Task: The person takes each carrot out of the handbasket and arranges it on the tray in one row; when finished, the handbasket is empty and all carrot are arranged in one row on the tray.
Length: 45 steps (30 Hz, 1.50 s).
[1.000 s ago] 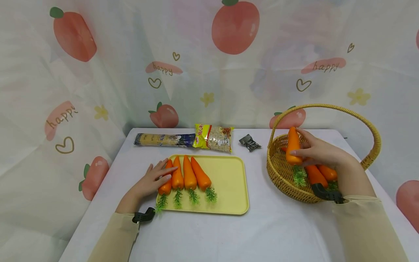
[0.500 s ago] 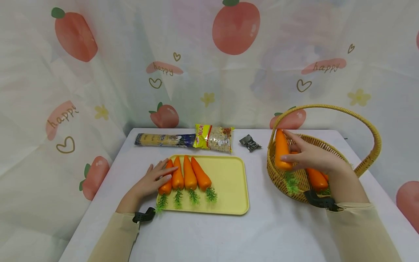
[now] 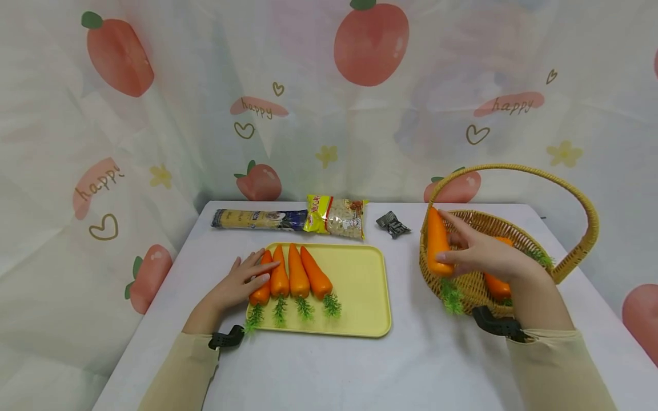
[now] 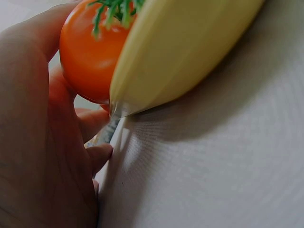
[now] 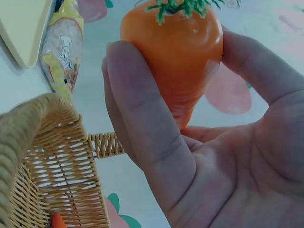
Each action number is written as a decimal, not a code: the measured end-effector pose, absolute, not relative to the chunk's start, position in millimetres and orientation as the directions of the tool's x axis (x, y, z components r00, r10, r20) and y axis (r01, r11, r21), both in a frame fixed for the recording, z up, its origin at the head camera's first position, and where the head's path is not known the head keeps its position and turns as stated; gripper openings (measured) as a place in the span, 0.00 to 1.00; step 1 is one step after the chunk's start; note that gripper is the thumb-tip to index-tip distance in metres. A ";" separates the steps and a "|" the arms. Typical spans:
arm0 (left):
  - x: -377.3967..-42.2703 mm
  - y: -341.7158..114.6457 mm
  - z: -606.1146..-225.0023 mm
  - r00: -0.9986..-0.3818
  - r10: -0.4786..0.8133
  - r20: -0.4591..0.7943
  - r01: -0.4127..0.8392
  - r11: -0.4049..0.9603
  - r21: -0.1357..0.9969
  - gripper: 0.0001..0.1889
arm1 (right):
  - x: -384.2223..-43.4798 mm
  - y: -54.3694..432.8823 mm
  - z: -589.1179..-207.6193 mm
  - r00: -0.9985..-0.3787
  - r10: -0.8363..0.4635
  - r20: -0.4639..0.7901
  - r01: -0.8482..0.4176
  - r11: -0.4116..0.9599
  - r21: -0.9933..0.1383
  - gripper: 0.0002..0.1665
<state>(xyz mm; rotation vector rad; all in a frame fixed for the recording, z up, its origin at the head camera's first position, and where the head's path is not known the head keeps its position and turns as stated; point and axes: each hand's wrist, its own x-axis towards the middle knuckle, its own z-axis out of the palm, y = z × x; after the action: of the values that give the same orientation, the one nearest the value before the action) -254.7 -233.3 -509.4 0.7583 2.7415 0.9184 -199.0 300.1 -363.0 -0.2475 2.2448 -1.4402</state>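
In the head view my right hand holds an orange carrot over the left rim of a wicker basket. Its tip points up and the green fronds hang below. In the right wrist view, fingers and thumb grip that carrot by its thick end. More carrots lie in the basket, partly hidden by my hand and wrist. My left hand rests with loosely extended fingers on the leftmost of several carrots side by side on a yellow tray. The left wrist view shows that carrot's end against the palm side.
Behind the tray lie a long pack of noodles and a yellow-and-clear food bag. A small dark wrapped packet sits between bag and basket. The basket's tall handle arches over its opening. A patterned cloth backs the table.
My right hand has carried the carrot leftward and slightly nearer, from above the basket's inside to over its left rim. My left hand and the carrots on the tray stay put.
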 end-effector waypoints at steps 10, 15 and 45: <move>-256.0 -232.7 -508.8 -0.863 0.505 0.017 0.412 0.684 0.602 0.24 | -202.9 281.7 -365.7 -0.865 -0.406 -0.294 0.082 0.465 -0.882 0.60; -257.3 -232.9 -507.7 -0.866 0.500 0.008 0.401 0.686 0.607 0.24 | -212.6 263.0 -372.6 -0.856 -0.423 -0.298 0.073 0.471 -0.879 0.59; -255.8 -234.6 -510.3 -0.859 0.511 0.019 0.415 0.676 0.609 0.24 | -260.0 156.9 -453.5 -0.754 -0.510 -0.415 0.170 0.459 -0.872 0.59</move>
<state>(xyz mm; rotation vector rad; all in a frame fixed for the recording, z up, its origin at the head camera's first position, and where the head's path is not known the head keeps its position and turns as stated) -255.8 -234.6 -510.3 0.7609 2.7341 0.9364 -260.0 156.9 -453.5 -0.2820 2.0523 -1.3289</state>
